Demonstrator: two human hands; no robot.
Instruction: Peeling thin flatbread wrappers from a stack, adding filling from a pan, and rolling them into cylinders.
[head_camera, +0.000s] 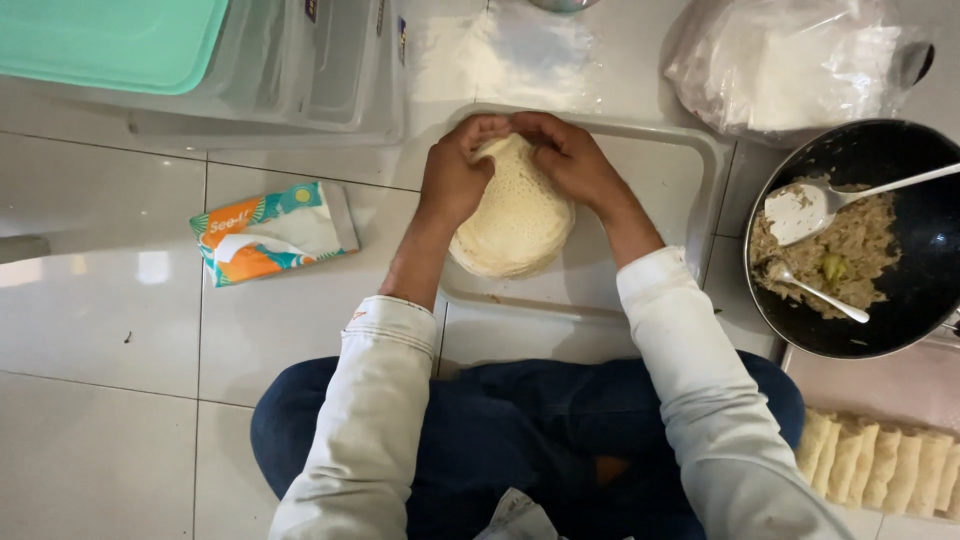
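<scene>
A stack of thin round pale wrappers (515, 222) lies on a white tray (690, 170) in front of my knees. My left hand (455, 172) rests on the stack's far left edge, fingers curled over it. My right hand (570, 155) pinches the far edge of the top wrapper beside it. The fingertips of both hands meet at the top of the stack.
A black pan (915, 290) with shredded filling (850, 250), a white spatula (800, 212) and a spoon (815, 290) sits at right. Rolled wraps (880, 462) lie at lower right. A plastic bag (790, 65) is behind; a tissue pack (270, 232) at left; plastic drawers (290, 70) far left.
</scene>
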